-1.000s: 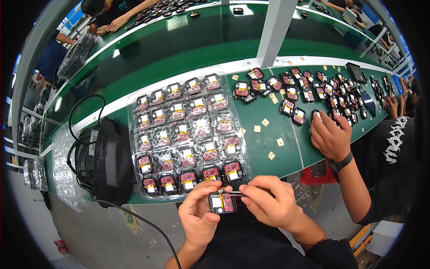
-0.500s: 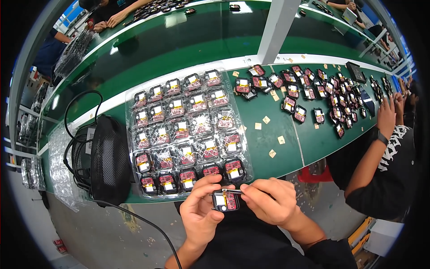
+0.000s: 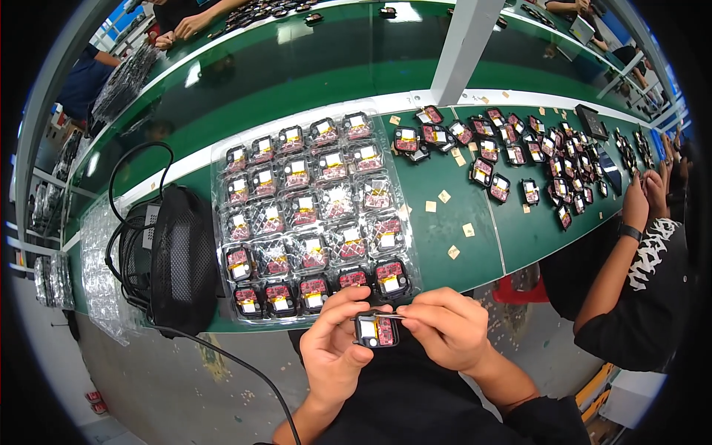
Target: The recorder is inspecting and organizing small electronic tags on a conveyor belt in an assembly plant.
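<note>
My left hand (image 3: 331, 363) grips a small black square housing (image 3: 386, 334) by its edges. Inside it are a red circuit board, a white part and a yellow strip. A slim pair of metal tweezers (image 3: 390, 316) is pinched in my right hand (image 3: 449, 334), its tip lying over the upper edge of the housing. Whether the tip touches anything is too small to tell. Just beyond my hands, a clear plastic tray (image 3: 410, 245) holds rows of similar housings.
A black mesh bag (image 3: 184, 259) with cables stands left of the tray. Many loose housings (image 3: 564, 167) are heaped on the green table (image 3: 445, 274), with small beige squares (image 3: 468, 230) scattered nearby. A co-worker (image 3: 630, 289) works at the right. A grey post (image 3: 463, 55) rises behind.
The tweezers have shifted slightly on the housing, and the pale piece seen at their tip earlier no longer stands out. The co-worker's hands at the right have moved. My view has shifted a little.
</note>
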`<state>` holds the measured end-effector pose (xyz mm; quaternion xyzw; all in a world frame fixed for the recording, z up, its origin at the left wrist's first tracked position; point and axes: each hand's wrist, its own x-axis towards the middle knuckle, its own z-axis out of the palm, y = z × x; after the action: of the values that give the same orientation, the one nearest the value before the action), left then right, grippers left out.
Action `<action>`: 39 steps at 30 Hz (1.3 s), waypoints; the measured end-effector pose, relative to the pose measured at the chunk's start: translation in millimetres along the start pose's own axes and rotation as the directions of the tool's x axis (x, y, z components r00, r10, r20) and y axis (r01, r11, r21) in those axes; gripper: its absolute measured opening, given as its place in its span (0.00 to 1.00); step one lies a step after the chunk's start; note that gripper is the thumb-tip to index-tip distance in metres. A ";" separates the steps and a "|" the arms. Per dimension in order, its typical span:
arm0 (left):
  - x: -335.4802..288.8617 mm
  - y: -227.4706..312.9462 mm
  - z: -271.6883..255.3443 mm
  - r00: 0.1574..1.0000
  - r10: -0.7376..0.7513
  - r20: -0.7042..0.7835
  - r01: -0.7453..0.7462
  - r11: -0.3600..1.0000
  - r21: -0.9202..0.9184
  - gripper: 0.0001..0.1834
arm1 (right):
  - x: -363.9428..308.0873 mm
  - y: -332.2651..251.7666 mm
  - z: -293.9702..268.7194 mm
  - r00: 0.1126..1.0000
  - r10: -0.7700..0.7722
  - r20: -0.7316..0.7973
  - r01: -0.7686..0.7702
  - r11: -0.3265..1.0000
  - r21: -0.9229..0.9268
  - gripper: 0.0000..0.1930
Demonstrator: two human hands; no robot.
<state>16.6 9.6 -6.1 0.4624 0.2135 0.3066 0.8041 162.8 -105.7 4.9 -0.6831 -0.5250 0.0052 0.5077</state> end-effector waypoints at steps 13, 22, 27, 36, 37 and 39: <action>-4.7 1.5 3.0 0.998 -0.034 -0.049 0.036 0.999 0.032 0.40 | -5.2 -1.6 4.7 0.997 -0.079 0.004 0.079 0.981 -0.175 0.13; -7.2 10.6 -9.8 0.997 0.071 0.012 -0.071 0.997 -0.035 0.32 | 4.6 12.5 -17.9 0.985 0.170 0.000 -0.170 0.982 -0.088 0.08; 12.6 32.5 -26.2 0.911 0.408 -0.059 -0.357 0.852 0.382 0.30 | 17.9 66.8 -40.2 0.884 0.370 -0.287 -0.468 0.715 -0.519 0.20; 39.7 49.0 -40.8 0.837 0.530 0.139 -0.212 0.078 0.974 0.16 | 7.6 85.4 -52.2 0.814 0.458 -0.356 -0.576 0.562 -0.594 0.16; 41.2 47.5 -40.6 0.836 0.537 0.115 -0.190 0.085 0.978 0.14 | 5.8 84.6 -53.5 0.815 0.467 -0.343 -0.577 0.594 -0.561 0.15; 43.0 44.9 -44.8 0.838 0.525 0.146 -0.185 0.022 0.982 0.13 | 3.0 83.0 -55.1 0.814 0.477 -0.332 -0.580 0.621 -0.527 0.14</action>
<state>6.2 84.0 9.0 0.8632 0.3380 0.3398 0.1584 253.0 -135.9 -24.8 -0.9303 -0.2305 -0.0685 0.2771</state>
